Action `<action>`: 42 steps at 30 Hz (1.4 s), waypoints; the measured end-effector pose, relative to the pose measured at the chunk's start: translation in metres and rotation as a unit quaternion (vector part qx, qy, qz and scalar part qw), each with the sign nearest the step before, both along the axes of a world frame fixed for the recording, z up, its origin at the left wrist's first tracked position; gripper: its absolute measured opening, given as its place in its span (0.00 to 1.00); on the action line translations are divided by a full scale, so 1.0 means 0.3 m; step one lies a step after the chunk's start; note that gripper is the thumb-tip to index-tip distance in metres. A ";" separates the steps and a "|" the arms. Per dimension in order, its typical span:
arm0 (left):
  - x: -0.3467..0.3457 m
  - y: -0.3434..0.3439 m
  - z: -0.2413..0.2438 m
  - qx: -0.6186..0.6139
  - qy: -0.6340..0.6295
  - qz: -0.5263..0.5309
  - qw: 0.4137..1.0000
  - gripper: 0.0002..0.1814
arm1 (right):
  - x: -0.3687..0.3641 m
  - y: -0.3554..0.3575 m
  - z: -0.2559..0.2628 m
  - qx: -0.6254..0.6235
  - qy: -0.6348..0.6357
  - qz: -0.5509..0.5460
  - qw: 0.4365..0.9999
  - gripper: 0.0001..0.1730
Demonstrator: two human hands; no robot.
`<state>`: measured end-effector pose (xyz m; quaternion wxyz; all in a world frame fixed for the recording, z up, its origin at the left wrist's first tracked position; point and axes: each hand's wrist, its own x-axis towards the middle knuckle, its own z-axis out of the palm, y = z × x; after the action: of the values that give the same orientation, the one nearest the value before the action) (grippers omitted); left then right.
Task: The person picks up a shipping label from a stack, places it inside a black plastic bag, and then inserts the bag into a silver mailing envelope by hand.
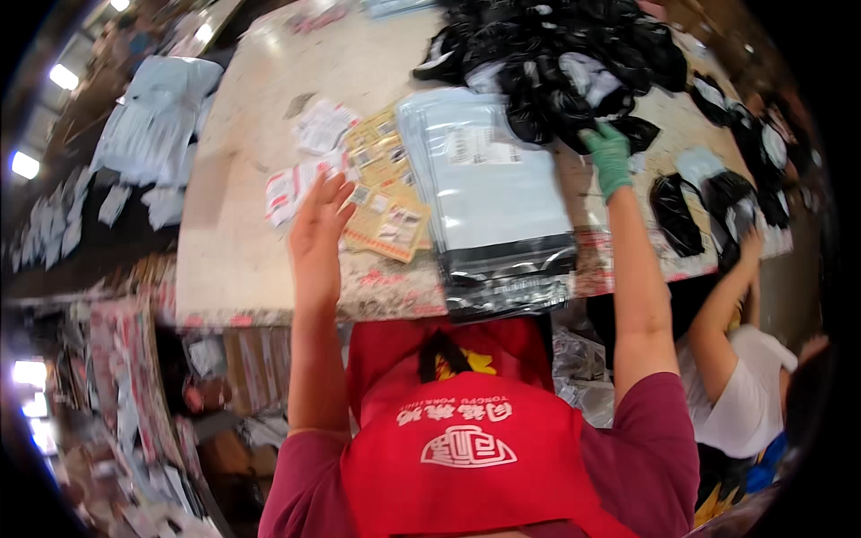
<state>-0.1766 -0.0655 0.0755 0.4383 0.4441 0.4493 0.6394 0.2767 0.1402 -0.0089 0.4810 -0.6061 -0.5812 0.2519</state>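
Note:
My left hand, bare, is raised with fingers apart over the table, beside red-and-white printed packets and yellow printed cards. It holds nothing. My right hand, in a green glove, reaches to the near edge of a heap of black plastic-wrapped bundles. Its fingertips meet the black plastic; whether they grip it cannot be told. Between my hands lies a stack of pale grey plastic mailing bags with black lower ends, the top one bearing a printed label. The stack reaches over the table's near edge.
At the right, another person's hand touches a black-wrapped bundle on the table. More black bundles line the right side. Pale plastic packages are piled at the left. Cardboard stands below the table.

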 end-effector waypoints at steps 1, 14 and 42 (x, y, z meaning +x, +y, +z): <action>-0.047 -0.015 -0.053 0.003 0.157 0.010 0.987 0.25 | -0.111 -0.038 0.086 -0.007 0.165 0.003 0.986 0.18; -0.029 -0.019 -0.270 0.060 0.523 -0.027 0.850 0.22 | -0.411 -0.646 0.211 0.132 -0.343 0.354 0.860 0.22; -0.410 0.186 -0.236 -0.052 0.499 -0.015 0.865 0.20 | -0.557 -0.866 0.198 -0.175 0.452 0.313 0.817 0.42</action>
<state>-0.2995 -0.0097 0.0048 0.1882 0.6871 0.6338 0.3014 0.1096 -0.1195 0.0506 0.4707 -0.2836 -0.4035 0.7316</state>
